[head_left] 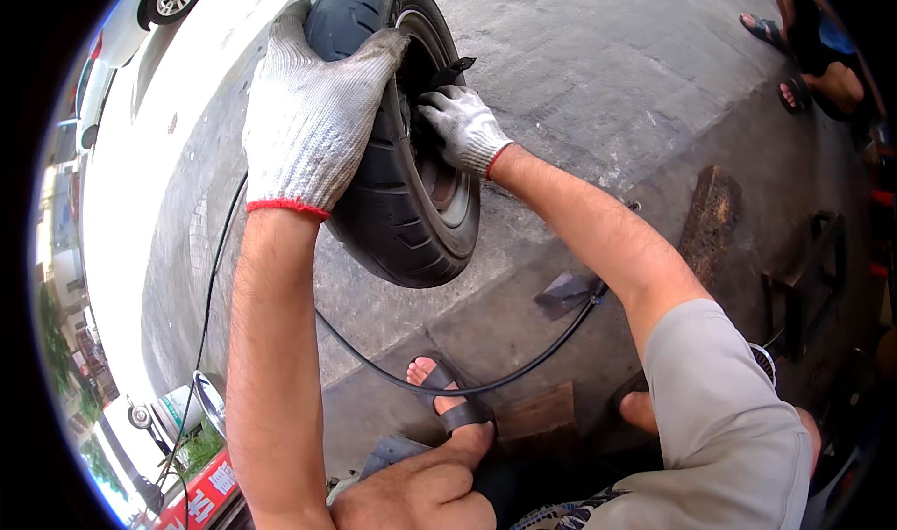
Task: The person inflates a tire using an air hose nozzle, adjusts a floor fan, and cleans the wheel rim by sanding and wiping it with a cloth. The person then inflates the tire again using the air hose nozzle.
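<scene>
A black scooter-sized tire (397,198) on a wheel rim (455,205) stands tilted in front of me, its tread toward my left. My left hand (313,119), in a white knit glove with a red cuff, grips the tire from above, the thumb hooked over the sidewall toward the rim. In a matching glove, my right hand (462,128) reaches into the wheel's open side with its fingers curled by the hub. A black pointed piece (453,72) sticks out just above those fingers; its kind is unclear. The fingertips are partly hidden in the dark hollow.
A black hose (486,383) curves across the concrete floor between me and the wheel. Wood blocks (710,217) and a dark metal frame (813,278) lie to the right. Another person's sandalled feet (794,91) show at the far right. Parked cars (126,16) stand far left.
</scene>
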